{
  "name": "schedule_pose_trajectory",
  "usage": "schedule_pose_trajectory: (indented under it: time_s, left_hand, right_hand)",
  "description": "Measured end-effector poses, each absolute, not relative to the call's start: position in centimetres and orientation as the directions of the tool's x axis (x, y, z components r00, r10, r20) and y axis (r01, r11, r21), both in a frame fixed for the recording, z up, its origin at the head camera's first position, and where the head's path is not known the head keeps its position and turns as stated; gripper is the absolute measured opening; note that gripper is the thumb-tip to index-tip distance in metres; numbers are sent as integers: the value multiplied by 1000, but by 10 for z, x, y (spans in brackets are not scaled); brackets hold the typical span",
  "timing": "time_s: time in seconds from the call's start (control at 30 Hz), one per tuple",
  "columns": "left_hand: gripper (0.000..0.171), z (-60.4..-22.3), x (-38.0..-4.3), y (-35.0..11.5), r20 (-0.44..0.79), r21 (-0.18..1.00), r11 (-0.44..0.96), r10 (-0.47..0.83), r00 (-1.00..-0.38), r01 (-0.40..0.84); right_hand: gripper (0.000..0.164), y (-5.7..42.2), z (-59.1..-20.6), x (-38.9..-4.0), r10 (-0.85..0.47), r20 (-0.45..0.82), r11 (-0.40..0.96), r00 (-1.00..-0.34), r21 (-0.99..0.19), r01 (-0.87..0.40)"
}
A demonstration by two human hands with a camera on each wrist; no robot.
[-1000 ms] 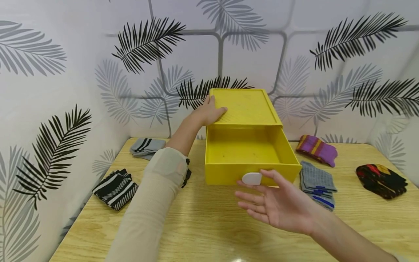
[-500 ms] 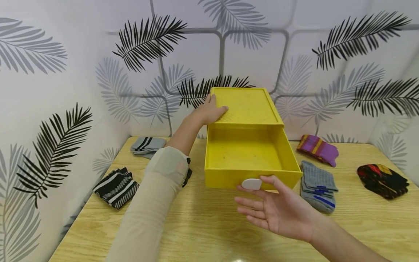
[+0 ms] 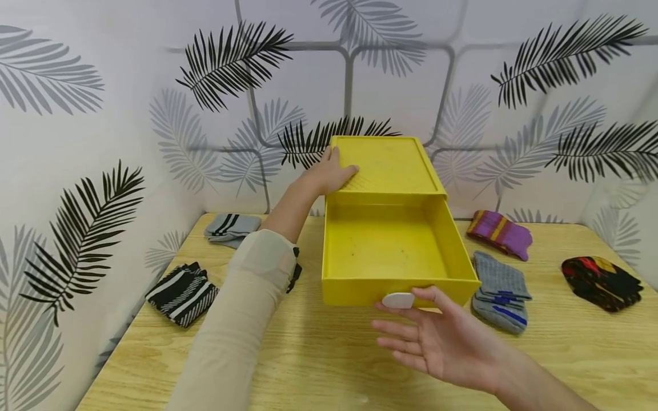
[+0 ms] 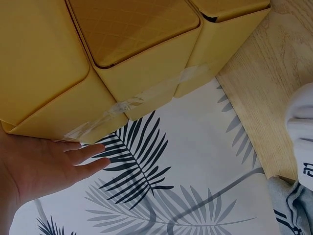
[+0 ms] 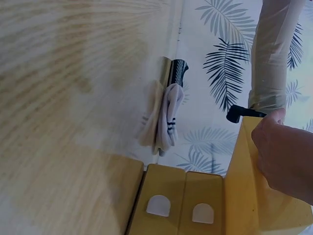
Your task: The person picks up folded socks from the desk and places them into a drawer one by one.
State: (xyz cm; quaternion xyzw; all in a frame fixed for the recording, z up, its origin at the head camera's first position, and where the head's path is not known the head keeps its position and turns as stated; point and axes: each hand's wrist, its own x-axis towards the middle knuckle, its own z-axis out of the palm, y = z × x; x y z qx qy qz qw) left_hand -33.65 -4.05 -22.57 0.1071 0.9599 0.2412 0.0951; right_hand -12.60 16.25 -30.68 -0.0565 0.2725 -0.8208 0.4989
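Note:
A yellow drawer unit [image 3: 380, 162] stands on the table, its top drawer [image 3: 390, 245] pulled far out and bare inside. My left hand [image 3: 329, 174] rests on the unit's top left edge, thumb on top. In the left wrist view, the fingers of the left hand [image 4: 54, 166] lie straight along its side. At the drawer's front, my right hand [image 3: 447, 342] pinches the white handle [image 3: 398, 300] between thumb and index finger, the other fingers extended. Below the pulled drawer, the right wrist view shows further drawer fronts [image 5: 159, 196] with white handles.
Folded socks lie on both sides: grey striped socks [image 3: 231, 228] and black-and-white socks [image 3: 182, 295] left; purple socks [image 3: 498, 234], grey-blue socks [image 3: 500, 291] and black patterned socks [image 3: 600, 282] right. A black item [image 3: 294, 274] shows partly behind the left sleeve. Leaf-patterned walls [image 3: 288, 97] enclose the table.
The right hand has drawn the drawer further out towards me by its handle, with more of the drawer's floor now showing. The left hand stays put on the unit.

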Motion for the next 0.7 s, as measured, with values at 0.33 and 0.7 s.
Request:
schedule_pose_trajectory:
  time_s: [0.33,0.7]
  left_hand:
    - [73,-226,-337,-40,-128,485,859,254,-959,163]
    - [73,-226,-336,-40,-124,505,847,263,-957,167]
  right_hand:
    - [57,172,-320,-131,-870,-118,-332,-479,-577,746]
    - [49,228,-336,-137,-883,-151,-183,-444,-760,623]
